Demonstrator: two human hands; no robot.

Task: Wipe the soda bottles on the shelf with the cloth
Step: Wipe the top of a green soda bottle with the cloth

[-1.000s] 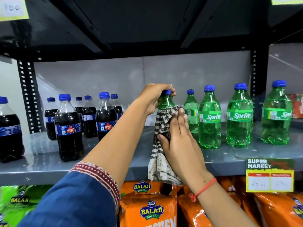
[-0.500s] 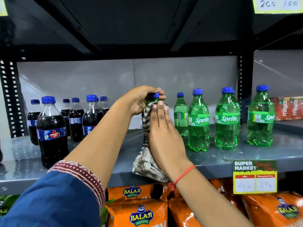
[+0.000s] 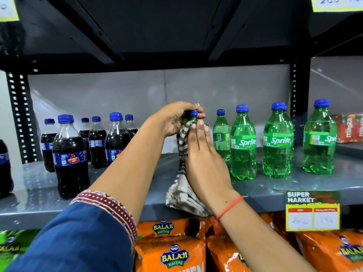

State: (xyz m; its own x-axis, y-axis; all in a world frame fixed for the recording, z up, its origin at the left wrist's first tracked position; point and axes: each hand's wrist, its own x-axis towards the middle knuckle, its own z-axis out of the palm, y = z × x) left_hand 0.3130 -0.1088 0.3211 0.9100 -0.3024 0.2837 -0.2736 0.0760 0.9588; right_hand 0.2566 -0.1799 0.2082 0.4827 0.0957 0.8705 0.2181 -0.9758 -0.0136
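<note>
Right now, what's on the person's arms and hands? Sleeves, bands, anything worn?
Left hand: bare, no rings seen; forearm bare up to a blue sleeve with a maroon embroidered cuff dotted white. Right hand: bare, no sleeve in view, with a thin red thread band knotted at the wrist.

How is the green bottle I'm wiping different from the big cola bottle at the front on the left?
The green bottle is gripped at its neck by the left hand, its body wrapped in the checked cloth under the right hand; the cola bottle stands free and untouched. The green bottle is green-tinted plastic; the cola bottle is clear, holding dark liquid. The cola bottle's blue label shows; the green bottle's is hidden. Both have blue caps and stand on the grey shelf.
</note>
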